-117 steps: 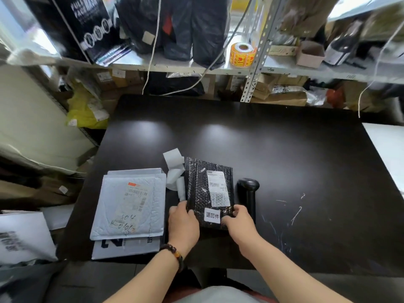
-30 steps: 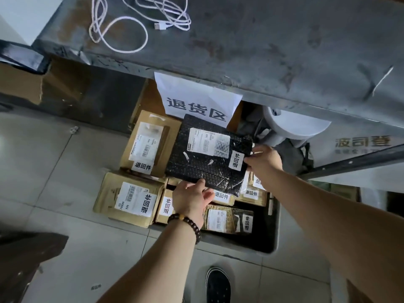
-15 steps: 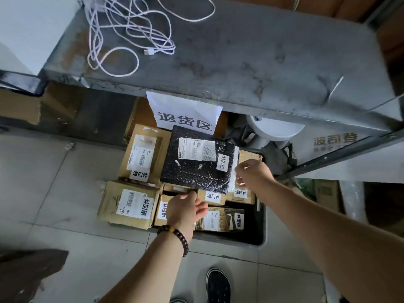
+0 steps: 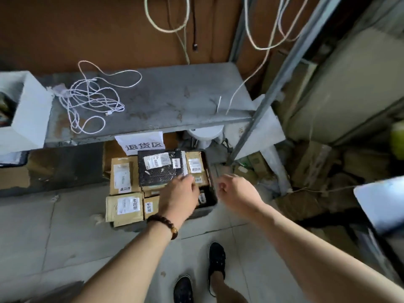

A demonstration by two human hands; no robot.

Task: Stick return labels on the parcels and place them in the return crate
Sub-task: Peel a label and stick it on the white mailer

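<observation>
Held a second earlier, the black parcel (image 4: 160, 169) lay released in the crate (image 4: 204, 212); left hand (image 4: 179, 193) and right hand (image 4: 231, 190) were empty, fingers relaxed, fingertips blurred.

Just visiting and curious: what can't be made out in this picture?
Head view:
Return crate: parcels and the left hand cover all but one corner.
Black parcel label: print too small, blurred.
Left hand fingertips: motion blur; contact with the parcel unclear.
White round object: cut off by the shelf.

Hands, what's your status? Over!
Left hand and right hand open, empty. Black bubble-wrap parcel lies labelled in dark crate atop brown parcels. Nothing blocking.
</observation>
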